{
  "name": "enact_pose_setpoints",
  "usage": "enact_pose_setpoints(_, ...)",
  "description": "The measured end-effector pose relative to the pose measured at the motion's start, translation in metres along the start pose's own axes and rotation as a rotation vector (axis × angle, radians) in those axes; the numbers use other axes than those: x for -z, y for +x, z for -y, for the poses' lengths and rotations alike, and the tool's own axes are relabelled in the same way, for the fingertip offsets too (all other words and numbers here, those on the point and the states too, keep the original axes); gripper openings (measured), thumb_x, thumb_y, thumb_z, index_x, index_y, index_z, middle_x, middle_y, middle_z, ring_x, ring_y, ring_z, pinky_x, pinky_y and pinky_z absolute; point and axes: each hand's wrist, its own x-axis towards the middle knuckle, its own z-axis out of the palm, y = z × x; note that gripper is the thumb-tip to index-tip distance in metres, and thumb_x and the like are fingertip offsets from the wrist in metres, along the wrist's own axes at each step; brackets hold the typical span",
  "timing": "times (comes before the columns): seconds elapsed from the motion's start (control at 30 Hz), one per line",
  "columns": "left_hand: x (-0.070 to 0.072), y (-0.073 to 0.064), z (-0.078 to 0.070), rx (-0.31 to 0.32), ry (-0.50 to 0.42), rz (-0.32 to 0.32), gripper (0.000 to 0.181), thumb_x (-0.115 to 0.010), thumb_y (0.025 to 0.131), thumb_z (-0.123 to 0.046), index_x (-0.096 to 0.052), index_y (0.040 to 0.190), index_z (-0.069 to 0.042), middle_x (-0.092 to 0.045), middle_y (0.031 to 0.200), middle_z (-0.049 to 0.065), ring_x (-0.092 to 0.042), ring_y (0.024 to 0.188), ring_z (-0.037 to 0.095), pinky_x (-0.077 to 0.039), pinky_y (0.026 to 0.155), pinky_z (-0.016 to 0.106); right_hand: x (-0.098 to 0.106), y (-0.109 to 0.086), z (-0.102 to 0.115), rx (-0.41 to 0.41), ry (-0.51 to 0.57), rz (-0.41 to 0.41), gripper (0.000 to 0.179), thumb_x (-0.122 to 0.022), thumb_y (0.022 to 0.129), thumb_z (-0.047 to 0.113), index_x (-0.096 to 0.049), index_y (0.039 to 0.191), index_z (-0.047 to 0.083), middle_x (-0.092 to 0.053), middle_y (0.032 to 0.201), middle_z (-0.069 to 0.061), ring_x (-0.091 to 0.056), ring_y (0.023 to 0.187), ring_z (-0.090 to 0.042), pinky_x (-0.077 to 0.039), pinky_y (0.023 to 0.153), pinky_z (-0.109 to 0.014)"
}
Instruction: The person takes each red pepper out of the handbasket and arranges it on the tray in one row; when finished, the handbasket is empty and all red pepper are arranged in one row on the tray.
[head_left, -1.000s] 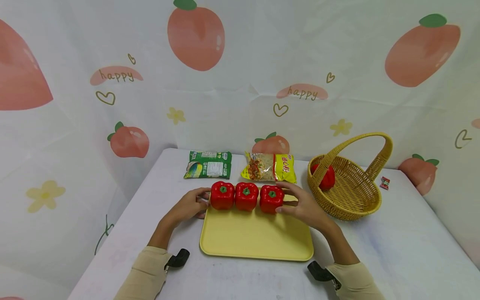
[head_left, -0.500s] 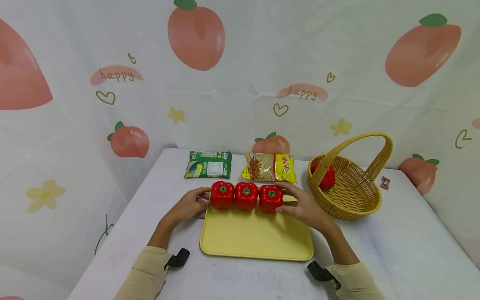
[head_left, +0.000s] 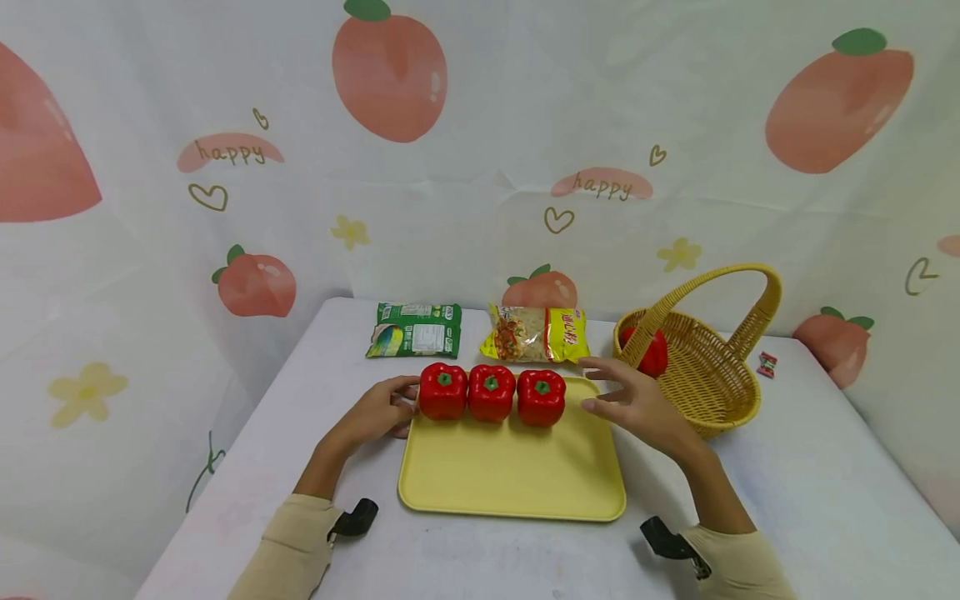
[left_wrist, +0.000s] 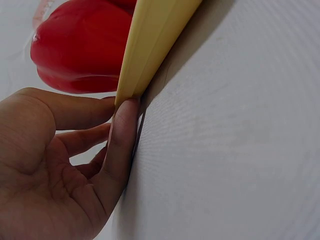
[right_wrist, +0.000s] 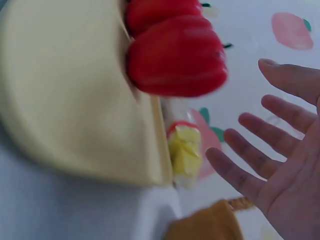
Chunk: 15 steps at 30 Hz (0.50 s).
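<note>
Three red bell peppers stand in a row along the far side of a yellow tray: a left pepper, a middle pepper and a right pepper. At the tray's far left corner my left hand pinches the rim, close beside the left pepper. The left wrist view shows the fingertips on the tray's edge, below a pepper. My right hand hovers right of the right pepper, apart from it, its fingers spread and holding nothing. Its open palm faces the peppers.
A wicker basket with a tall handle stands at the right, with another red pepper inside. Behind the tray lie a green packet and a yellow packet. A small red wrapper lies right of the basket.
My right hand has let go of the right pepper and moved right, towards the basket. My left hand and the row of peppers have stayed in place.
</note>
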Motion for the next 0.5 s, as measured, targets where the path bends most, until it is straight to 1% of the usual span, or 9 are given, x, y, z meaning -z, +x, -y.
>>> enact_pose_setpoints(0.07,0.0,-0.001,0.0,-0.001,0.003,0.0,0.061,-0.065,0.093,-0.004,-0.053,0.153,-0.005,-0.061,0.132,0.018,-0.066,0.106,0.026,-0.066,0.076,0.034,0.01,-0.007,0.001,0.012,-0.046,-0.031,0.054,-0.076,0.097,0.019,-0.06,0.147,0.009,-0.064,0.143,-0.017,-0.065,0.126,-0.034,-0.062,0.093,-0.031)
enact_pose_setpoints(0.13,0.0,-0.001,0.001,-0.001,0.001,0.001,0.061,-0.065,0.093,-0.004,-0.053,0.153,-0.005,-0.061,0.132,0.018,-0.066,0.106,0.027,-0.066,0.077,0.034,0.02,-0.014,0.001,0.04,-0.096,-0.07,0.051,-0.077,0.097,0.016,-0.061,0.145,0.008,-0.067,0.14,-0.016,-0.067,0.12,-0.019,-0.06,0.091,-0.025)
enact_pose_setpoints(0.2,0.0,-0.001,0.001,-0.003,-0.002,0.002,0.061,-0.065,0.093,-0.004,-0.053,0.153,-0.005,-0.061,0.132,0.017,-0.066,0.106,0.027,-0.066,0.077,0.034,0.031,-0.021,0.002,0.063,-0.155,-0.119,0.049,-0.078,0.096,0.014,-0.064,0.143,0.008,-0.069,0.135,-0.015,-0.065,0.114,-0.004,-0.059,0.09,-0.021)
enact_pose_setpoints(0.27,0.0,-0.001,0.001,-0.007,-0.004,0.004,0.061,-0.064,0.094,-0.004,-0.053,0.153,-0.005,-0.061,0.132,0.017,-0.066,0.106,0.026,-0.066,0.077,0.034,0.042,-0.027,0.003,0.067,-0.201,-0.158,0.047,-0.078,0.095,0.013,-0.066,0.14,0.009,-0.071,0.132,-0.014,-0.062,0.11,0.006,-0.057,0.088,-0.017)
enact_pose_setpoints(0.33,0.0,-0.001,0.001,-0.01,-0.006,0.005,0.061,-0.065,0.094,-0.004,-0.053,0.153,-0.005,-0.061,0.132,0.018,-0.066,0.105,0.026,-0.066,0.077,0.034,0.053,-0.031,0.001,0.057,-0.231,-0.181,0.046,-0.078,0.096,0.013,-0.066,0.14,0.008,-0.071,0.13,-0.016,-0.061,0.108,0.01,-0.055,0.086,-0.012)
enact_pose_setpoints(0.43,0.0,-0.001,0.001,-0.015,-0.006,0.006,0.061,-0.064,0.094,-0.005,-0.053,0.153,-0.005,-0.061,0.132,0.018,-0.066,0.105,0.026,-0.066,0.077,0.034,0.07,-0.033,-0.006,0.024,-0.24,-0.193,0.045,-0.077,0.097,0.015,-0.065,0.14,0.008,-0.07,0.131,-0.017,-0.062,0.109,0.01,-0.052,0.085,-0.007)
enact_pose_setpoints(0.5,0.0,0.0,0.001,-0.015,-0.006,0.007,0.061,-0.064,0.094,-0.005,-0.053,0.153,-0.005,-0.061,0.132,0.018,-0.066,0.105,0.026,-0.066,0.077,0.034,0.08,-0.032,-0.012,-0.002,-0.233,-0.191,0.045,-0.075,0.099,0.017,-0.064,0.141,0.007,-0.069,0.132,-0.018,-0.063,0.108,0.007,-0.051,0.086,-0.006)
